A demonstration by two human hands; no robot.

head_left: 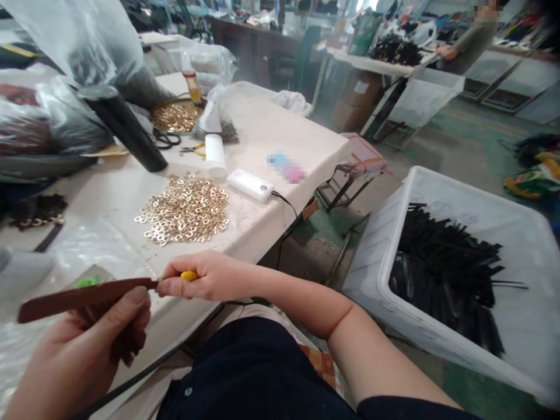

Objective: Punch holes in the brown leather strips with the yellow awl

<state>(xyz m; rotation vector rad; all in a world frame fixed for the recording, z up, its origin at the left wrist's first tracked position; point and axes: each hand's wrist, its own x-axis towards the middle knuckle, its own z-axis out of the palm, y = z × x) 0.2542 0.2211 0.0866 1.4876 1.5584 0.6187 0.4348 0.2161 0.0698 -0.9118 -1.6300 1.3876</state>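
My left hand (83, 356) grips a long dark red-brown strap (79, 296) that sticks out to the left, level over the table edge. My right hand (205, 275) pinches the strap's right end and has a small yellow-handled tool (189, 275) in its fingers. Just beyond the hands, a pile of small gold metal rings (186, 210) lies on the white table (280, 140).
On the table: a black cylinder (125, 128), white power bank (250, 185) with cable, white tube (215, 154), scissors (167, 139), tray of gold parts (175, 115), plastic bags. A white bin (516, 233) of black straps (446, 268) stands on the floor at right. A person stands far back right.
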